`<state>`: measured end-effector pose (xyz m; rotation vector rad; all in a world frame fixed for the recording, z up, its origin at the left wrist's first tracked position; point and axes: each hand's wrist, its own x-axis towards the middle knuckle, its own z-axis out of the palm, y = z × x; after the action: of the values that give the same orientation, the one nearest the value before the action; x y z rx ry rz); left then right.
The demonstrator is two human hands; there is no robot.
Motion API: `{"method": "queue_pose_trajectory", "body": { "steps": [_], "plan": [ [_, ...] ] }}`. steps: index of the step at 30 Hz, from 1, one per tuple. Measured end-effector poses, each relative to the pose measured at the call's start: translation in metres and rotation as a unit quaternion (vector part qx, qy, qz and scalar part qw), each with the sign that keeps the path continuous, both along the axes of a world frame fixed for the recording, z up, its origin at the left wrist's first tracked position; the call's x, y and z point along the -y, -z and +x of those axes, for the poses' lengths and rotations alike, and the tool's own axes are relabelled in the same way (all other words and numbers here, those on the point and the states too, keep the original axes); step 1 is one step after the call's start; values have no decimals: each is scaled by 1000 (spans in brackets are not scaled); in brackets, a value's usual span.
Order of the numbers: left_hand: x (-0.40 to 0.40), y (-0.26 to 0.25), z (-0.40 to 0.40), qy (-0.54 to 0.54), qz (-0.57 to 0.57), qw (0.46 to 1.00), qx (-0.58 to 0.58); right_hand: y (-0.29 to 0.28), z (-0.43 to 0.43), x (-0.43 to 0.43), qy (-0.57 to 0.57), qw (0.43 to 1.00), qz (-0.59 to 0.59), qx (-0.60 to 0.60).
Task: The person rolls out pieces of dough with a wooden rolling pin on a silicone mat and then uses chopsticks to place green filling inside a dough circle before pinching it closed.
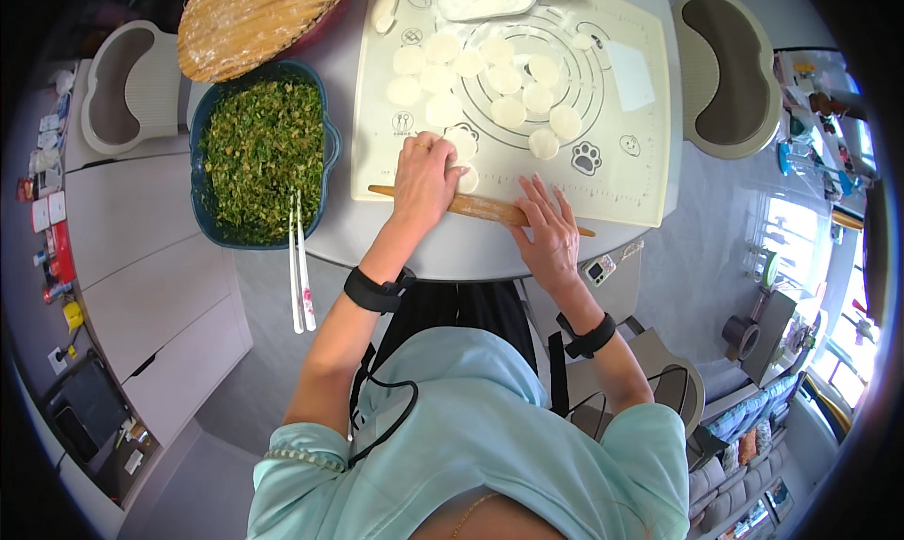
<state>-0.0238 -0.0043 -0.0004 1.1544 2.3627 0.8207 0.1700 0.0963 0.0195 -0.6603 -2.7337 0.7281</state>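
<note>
A wooden rolling pin with tapered ends lies across the near edge of a cream silicone pastry mat. The heel of my left hand rests over the pin's left part, with its fingertips by a small round dough wrapper. My right hand lies over the pin's right part, fingers extended and slightly spread. Just beyond my left hand is another dough wrapper. Several more flat dough rounds are spread over the mat, some overlapping. How firmly either hand holds the pin is unclear.
Left of the mat, a blue dish holds chopped green filling, with white chopsticks jutting over its near edge. A floury woven tray stands behind it. A flour scoop, a dough piece and a white scraper lie on the mat.
</note>
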Motion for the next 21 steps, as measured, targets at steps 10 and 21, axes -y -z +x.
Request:
{"method": "queue_pose_trajectory", "body": {
  "steps": [10, 21],
  "plan": [
    [30, -15, -3, 26, 46, 998, -28, -3, 8, 0, -9, 1000, -7, 3],
    [16, -24, -6, 38, 17, 999, -32, 6, 8, -1, 13, 1000, -22, 7]
  ]
}}
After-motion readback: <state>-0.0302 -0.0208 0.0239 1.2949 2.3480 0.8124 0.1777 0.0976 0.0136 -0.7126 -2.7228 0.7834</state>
